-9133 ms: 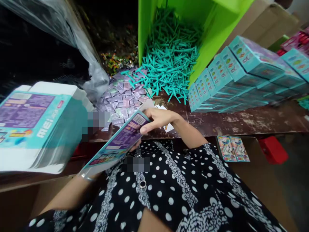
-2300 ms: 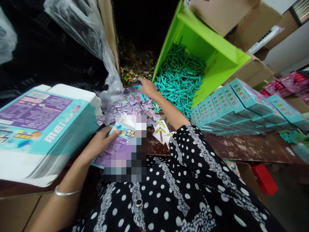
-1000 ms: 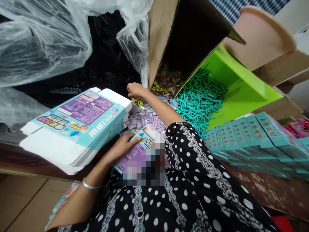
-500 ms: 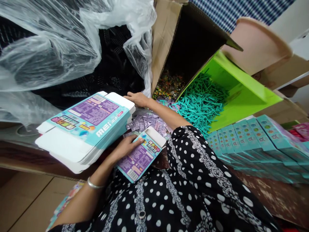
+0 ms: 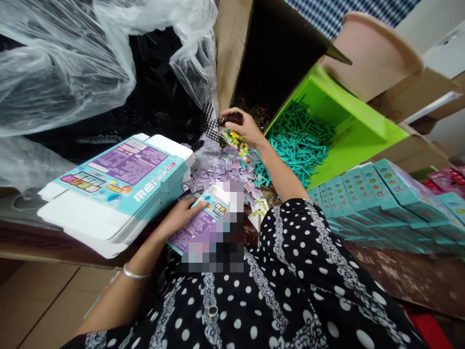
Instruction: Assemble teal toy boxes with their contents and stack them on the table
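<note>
My left hand (image 5: 181, 216) grips a small teal and purple carton (image 5: 198, 224) against my lap, its top flap standing up. My right hand (image 5: 242, 127) is raised in front of the brown cardboard box (image 5: 232, 53), pinching a black mesh piece (image 5: 214, 125) together with a small colourful packet (image 5: 236, 139). Below it lies a heap of purple sachets (image 5: 225, 172). To the right, teal sticks (image 5: 298, 140) spill from a tipped green bin (image 5: 348, 116).
A stack of flat teal cartons (image 5: 112, 186) sits at my left on the brown table (image 5: 399, 276). Filled teal boxes (image 5: 378, 198) stand in rows at right. Clear plastic bags (image 5: 72, 63) hold black mesh at the back left. Small printed cards (image 5: 258, 213) lie by the sachets.
My right hand has lifted from the sachet heap and come up with a black mesh piece and a colourful packet. The left hand has kept hold of the carton.
</note>
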A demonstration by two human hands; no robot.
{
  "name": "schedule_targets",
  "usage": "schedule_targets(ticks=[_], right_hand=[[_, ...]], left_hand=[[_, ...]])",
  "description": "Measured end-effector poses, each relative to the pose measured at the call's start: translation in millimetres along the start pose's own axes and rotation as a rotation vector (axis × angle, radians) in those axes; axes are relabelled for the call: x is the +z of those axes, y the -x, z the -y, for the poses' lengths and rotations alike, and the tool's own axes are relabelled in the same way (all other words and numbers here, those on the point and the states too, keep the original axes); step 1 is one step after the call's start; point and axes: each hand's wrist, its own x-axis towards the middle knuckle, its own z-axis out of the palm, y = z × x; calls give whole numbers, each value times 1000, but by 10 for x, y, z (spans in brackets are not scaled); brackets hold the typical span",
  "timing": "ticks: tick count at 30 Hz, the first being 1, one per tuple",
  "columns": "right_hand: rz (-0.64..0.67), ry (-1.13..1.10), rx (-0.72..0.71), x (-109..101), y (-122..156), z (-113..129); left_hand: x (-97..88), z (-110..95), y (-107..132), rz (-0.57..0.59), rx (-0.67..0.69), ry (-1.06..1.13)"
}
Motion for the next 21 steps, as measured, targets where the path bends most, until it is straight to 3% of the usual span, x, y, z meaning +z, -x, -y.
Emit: schedule_targets(ticks=[3,6,8,11,14,17,21], right_hand=[[130,-165,139,-262,628,197],[263,-233,263,-281,1167,417],[351,-239,271,-230,1395,530],[408,-210,171,-225,1552,627],[269,-134,54,-397,1587,694],[-51,-10,-18,-598,1602,804],[-428,138,-150,-527,1626,952]], left_hand=[[-11,-47,30,-48,13,39],[12,-132,8,-146,102,11],[66,-212,-19,-189,169,6],[186,-333,-36,-184,233,19],[296,-395,-21,-190,274,11],[375,-385,-8,-177,285,10],[484,-359,3,-135,275,-21]])
